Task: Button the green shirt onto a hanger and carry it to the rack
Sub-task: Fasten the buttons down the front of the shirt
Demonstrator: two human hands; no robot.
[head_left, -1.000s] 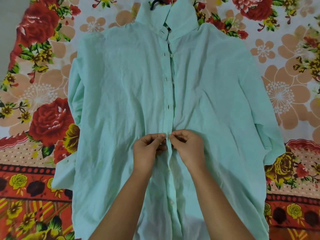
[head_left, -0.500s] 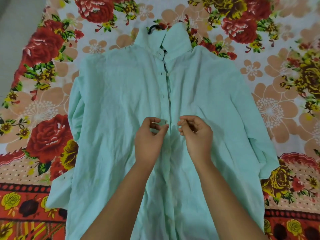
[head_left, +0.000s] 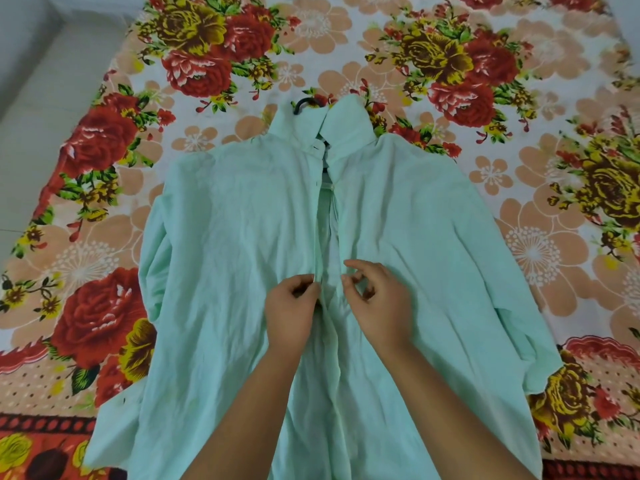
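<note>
The green shirt point(head_left: 242, 237) lay flat on the bed point(head_left: 519, 188), its collar at the far side over the hanger point(head_left: 304, 100). Compared with a second before, both hands had moved farther up the front opening. The left hand point(head_left: 291, 313) pinched the left edge, and the right hand point(head_left: 377, 299) was curled at the right edge, though I cannot tell if it held cloth. Probably one button was finished and the next was starting.

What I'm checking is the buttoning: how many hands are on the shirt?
2. The left hand pinches the left front edge of the shirt; the right hand curls on the right edge, across the gap.
</note>
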